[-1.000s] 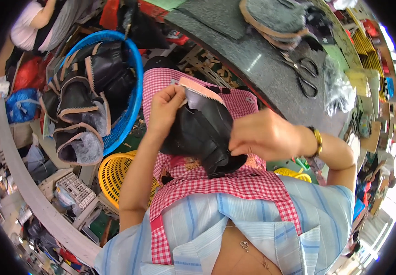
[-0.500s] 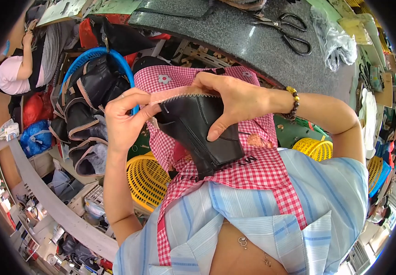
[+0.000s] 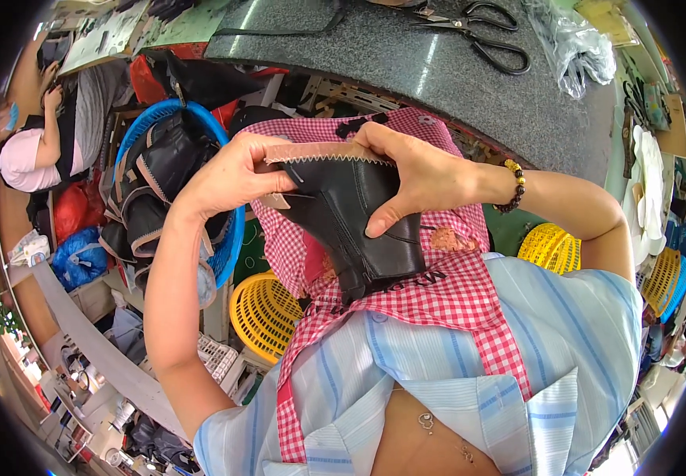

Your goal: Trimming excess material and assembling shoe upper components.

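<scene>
A black leather boot upper [image 3: 339, 210] is held between my two hands over my lap. Along its far edge runs a tan strip [image 3: 303, 152] with zigzag stitching. My left hand [image 3: 236, 176] pinches the left end of this edge, the thumb on the near side. A short loose tan end hangs just below that thumb. My right hand [image 3: 422, 178] grips the right side, its thumb pressed flat on the leather and its fingers behind the edge. Dark seams run down the upper toward my red checked apron [image 3: 446, 297].
A blue basket [image 3: 236, 242] at the left holds several similar black uppers. Ahead is a grey speckled table [image 3: 343, 59] with black-handled scissors [image 3: 478, 36] and a clear plastic bag [image 3: 577, 51]. Yellow baskets [image 3: 263, 317] stand beside me. At far left another person [image 3: 29, 159] sits.
My left hand has changed its hold, its fingers now behind the tan edge and the thumb in front. The left elbow has swung outward. My right hand keeps its grip.
</scene>
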A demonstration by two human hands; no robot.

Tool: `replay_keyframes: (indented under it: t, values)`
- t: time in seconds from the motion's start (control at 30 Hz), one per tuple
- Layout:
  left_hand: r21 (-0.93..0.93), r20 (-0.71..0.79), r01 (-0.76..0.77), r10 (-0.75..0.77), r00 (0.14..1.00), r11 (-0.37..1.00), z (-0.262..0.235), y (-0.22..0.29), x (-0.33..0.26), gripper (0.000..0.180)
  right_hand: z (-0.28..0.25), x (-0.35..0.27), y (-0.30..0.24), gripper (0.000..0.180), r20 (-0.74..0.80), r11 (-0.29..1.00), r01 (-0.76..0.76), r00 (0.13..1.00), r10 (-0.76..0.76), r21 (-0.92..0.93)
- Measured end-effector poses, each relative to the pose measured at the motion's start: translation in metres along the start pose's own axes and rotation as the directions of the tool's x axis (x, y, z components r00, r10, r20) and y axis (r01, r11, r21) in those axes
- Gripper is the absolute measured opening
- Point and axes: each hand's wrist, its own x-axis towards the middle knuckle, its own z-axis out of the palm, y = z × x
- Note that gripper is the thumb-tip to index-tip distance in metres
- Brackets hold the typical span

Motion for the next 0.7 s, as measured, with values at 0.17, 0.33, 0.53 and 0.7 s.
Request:
replay_keyframes:
  t: [0.17,0.33,0.53,0.7]
  values:
    - [-0.056,-0.009,0.096,-0.096,0.995,0.994,0.015,0.000,0.009,0.032,0.000,-0.008,0.011,0.083,-0.027,0.995,-0.051,0.998,0.053,0.088]
    - [-0.086,-0.063,-0.003,-0.002,0.998,0.996,0.024,-0.005,0.017,0.032,0.000,-0.012,0.015,0.083,-0.060,0.991,-0.070,0.995,0.077,0.111]
    - [-0.069,-0.128,0.091,-0.100,0.987,0.993,0.026,0.003,0.015,0.032,-0.012,-0.018,-0.015,0.059,-0.198,0.790,0.350,0.843,-0.500,-0.504]
    - [-0.092,-0.132,0.053,-0.065,0.989,0.994,0.031,0.003,0.017,0.029,0.015,-0.037,-0.037,0.037,0.033,0.905,0.293,0.954,-0.297,-0.309]
